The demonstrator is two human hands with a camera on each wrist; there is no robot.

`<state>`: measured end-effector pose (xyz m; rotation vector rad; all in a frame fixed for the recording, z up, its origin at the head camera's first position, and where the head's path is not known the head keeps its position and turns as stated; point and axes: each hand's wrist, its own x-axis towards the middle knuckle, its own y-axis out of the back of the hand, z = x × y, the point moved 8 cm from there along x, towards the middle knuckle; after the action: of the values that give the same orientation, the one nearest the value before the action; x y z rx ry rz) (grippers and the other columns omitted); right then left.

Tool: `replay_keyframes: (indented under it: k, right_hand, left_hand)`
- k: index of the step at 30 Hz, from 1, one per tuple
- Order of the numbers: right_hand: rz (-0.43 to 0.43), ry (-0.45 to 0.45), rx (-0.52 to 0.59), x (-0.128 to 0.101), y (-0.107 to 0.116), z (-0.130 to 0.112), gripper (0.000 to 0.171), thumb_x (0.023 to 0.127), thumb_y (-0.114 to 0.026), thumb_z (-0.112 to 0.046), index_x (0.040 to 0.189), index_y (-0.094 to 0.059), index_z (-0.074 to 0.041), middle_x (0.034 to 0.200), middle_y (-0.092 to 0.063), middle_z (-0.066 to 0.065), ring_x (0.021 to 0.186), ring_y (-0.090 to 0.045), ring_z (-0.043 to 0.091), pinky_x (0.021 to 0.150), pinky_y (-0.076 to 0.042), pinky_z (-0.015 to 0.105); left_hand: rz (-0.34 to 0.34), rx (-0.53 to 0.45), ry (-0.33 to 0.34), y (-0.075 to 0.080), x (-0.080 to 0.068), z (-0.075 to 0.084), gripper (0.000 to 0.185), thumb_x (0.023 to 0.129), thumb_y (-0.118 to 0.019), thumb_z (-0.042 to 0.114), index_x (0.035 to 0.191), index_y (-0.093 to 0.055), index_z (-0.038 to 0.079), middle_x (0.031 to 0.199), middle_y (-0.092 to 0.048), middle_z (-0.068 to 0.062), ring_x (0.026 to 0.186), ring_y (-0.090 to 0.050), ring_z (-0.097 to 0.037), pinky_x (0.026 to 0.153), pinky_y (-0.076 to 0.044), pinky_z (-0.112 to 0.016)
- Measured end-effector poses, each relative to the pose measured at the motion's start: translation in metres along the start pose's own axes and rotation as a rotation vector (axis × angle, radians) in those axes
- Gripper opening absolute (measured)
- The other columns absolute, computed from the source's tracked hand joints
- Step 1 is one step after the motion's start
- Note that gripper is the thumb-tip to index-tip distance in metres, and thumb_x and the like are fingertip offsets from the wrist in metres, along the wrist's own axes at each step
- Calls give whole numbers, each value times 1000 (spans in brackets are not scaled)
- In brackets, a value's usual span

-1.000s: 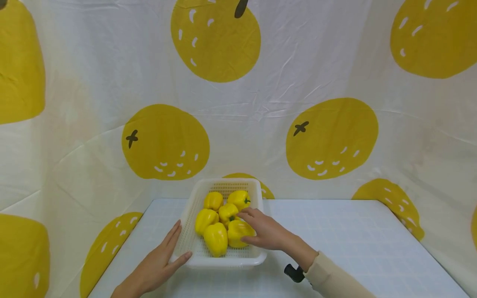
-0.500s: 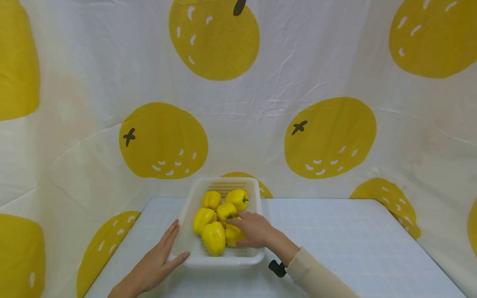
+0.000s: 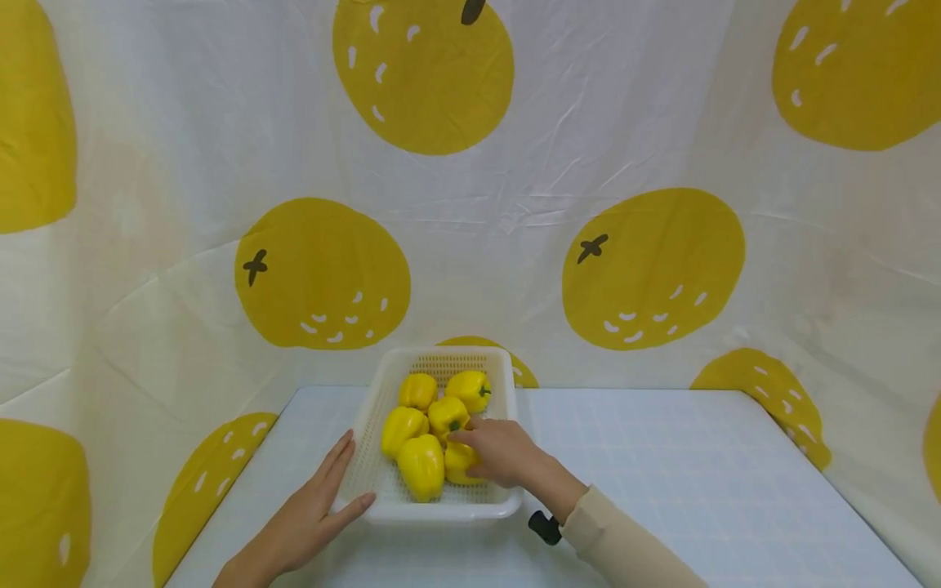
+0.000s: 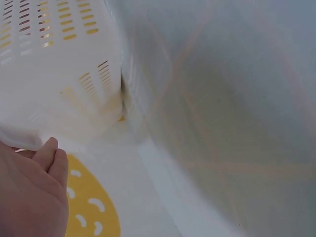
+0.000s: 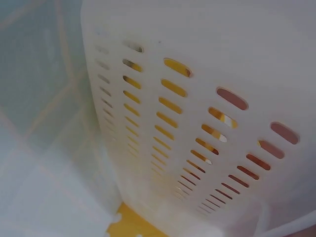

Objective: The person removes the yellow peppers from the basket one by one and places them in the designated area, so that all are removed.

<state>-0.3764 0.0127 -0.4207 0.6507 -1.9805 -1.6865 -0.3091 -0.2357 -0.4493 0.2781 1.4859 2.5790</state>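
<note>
While the right hand curls its grip over the nearest yellow pepper at lower centre of the frame, four more peppers crowd against it inside the white basket. Lifting it could, I judge, roll a neighbour or drag it over the rim. The left hand lies flat with fingers straight against the basket's left wall; if that brace slips, the light basket may skid across the table.
</note>
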Motion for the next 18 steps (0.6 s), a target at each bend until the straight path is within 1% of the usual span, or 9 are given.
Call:
replay_keyframes:
  k: [3, 6, 9, 12, 18]
  right_hand:
    - [3, 20, -12, -1, 1, -2, 58, 81, -88, -30, 136, -67, -35, 112, -66, -8, 83, -55, 9, 82, -55, 30]
    - [13, 41, -56, -1, 4, -4, 58, 81, -88, -31, 135, -68, -33, 109, -67, -8, 82, -54, 9, 81, -55, 28]
    - [28, 43, -101, -2, 11, -5, 57, 81, -88, -32, 135, -68, -32, 115, -69, -4, 87, -59, 11, 84, -57, 32]
    - [38, 30, -117, -3, 18, -4, 58, 83, -87, -34, 137, -67, -32, 121, -70, -1, 91, -62, 14, 85, -58, 36]
    - [57, 16, -72, -4, 30, 2, 58, 86, -84, -37, 140, -64, -32, 121, -68, 0, 89, -61, 14, 81, -56, 36]
  left_hand:
    - [-2, -9, 7, -2, -1, 0, 100, 96, -48, 73, 165, -14, 9, 172, -6, -10, 150, -29, -40, 113, -33, -66]
    - [0, -8, 15, -5, -1, -1, 101, 95, -48, 74, 165, -15, 9, 172, -7, -9, 150, -31, -40, 112, -34, -65]
    - [1, -3, 23, -6, -1, -2, 101, 95, -49, 74, 165, -15, 10, 172, -7, -9, 149, -33, -39, 112, -35, -65]
    - [2, 3, 23, -7, -1, -3, 101, 95, -49, 74, 165, -16, 9, 172, -7, -10, 149, -33, -40, 112, -35, -65]
    - [6, 11, 14, -3, 0, -1, 102, 94, -47, 75, 165, -15, 9, 172, -6, -10, 150, -30, -40, 113, -33, -65]
